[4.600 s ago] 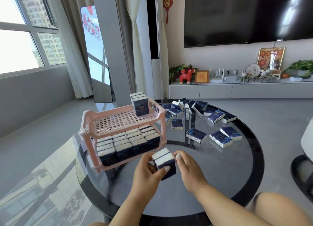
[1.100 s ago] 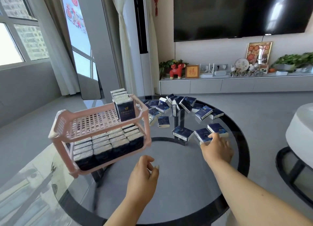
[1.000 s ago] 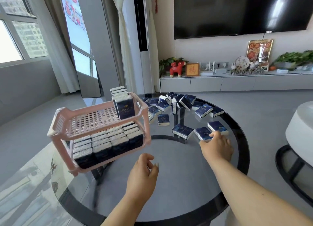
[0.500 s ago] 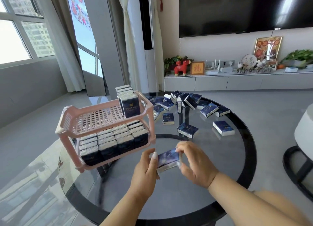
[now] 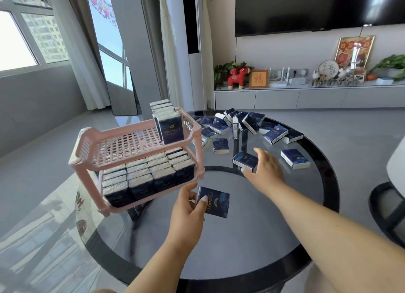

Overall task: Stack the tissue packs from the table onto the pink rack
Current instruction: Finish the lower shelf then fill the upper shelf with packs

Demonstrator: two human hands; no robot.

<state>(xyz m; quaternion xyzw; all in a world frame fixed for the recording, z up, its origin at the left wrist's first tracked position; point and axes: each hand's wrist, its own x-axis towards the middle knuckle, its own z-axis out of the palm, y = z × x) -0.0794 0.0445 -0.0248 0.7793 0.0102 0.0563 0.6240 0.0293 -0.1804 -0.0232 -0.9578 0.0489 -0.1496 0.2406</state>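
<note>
A pink two-tier rack (image 5: 87, 148) stands on the left of the round glass table (image 5: 285, 216). Its lower shelf is packed with dark blue tissue packs (image 5: 149, 174); a short upright row of packs (image 5: 167, 123) stands at the upper shelf's right end. My left hand (image 5: 187, 207) grips one blue pack (image 5: 213, 201) just in front of the rack. My right hand (image 5: 266, 172) reaches forward, fingers around another pack (image 5: 244, 161) lying on the glass. Several loose packs (image 5: 247, 123) lie at the table's far side.
A single pack (image 5: 294, 159) lies right of my right hand, another (image 5: 221, 145) left of it. A white stool with a black base (image 5: 392, 205) stands at the right edge. A TV cabinet (image 5: 306, 95) runs along the back wall.
Both hands held one pack in front of me half a second ago. Now my left hand alone keeps it, and my right hand has reached forward onto another pack on the table.
</note>
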